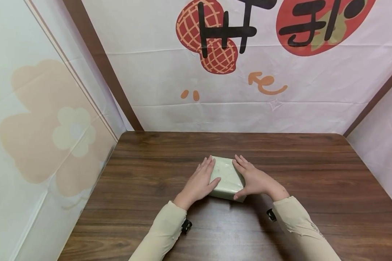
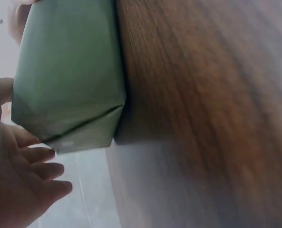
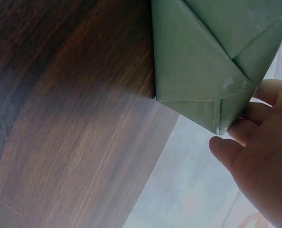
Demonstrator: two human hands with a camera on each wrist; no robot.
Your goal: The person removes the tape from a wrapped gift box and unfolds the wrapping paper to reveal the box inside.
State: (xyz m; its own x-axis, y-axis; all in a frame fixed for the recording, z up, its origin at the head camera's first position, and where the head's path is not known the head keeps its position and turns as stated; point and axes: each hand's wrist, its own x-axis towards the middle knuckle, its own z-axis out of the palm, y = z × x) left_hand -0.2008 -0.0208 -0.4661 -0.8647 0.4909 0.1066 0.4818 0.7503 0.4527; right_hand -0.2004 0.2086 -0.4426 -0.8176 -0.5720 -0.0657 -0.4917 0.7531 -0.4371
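A box-shaped packet wrapped in pale green paper [image 1: 227,174] lies flat on the dark wooden table, between my two hands. My left hand [image 1: 200,182] rests along its left side, fingers extended, the thumb over the top near the front. On the other side, my right hand [image 1: 255,180] lays its fingers at the right edge, thumb low at the front right corner. In the left wrist view, the packet's side [image 2: 74,61] has a fold line near its end. Diagonal folds cross the wrapped side [image 3: 193,61] in the right wrist view, with fingertips right at its upper edge.
The wooden table [image 1: 156,177] meets a white printed cloth [image 1: 143,76] along its back edge. Another cloth with a pale flower [image 1: 36,145] hangs at the left. Small black cameras [image 1: 186,226] are worn at both wrists, below the beige sleeves [image 1: 164,226].
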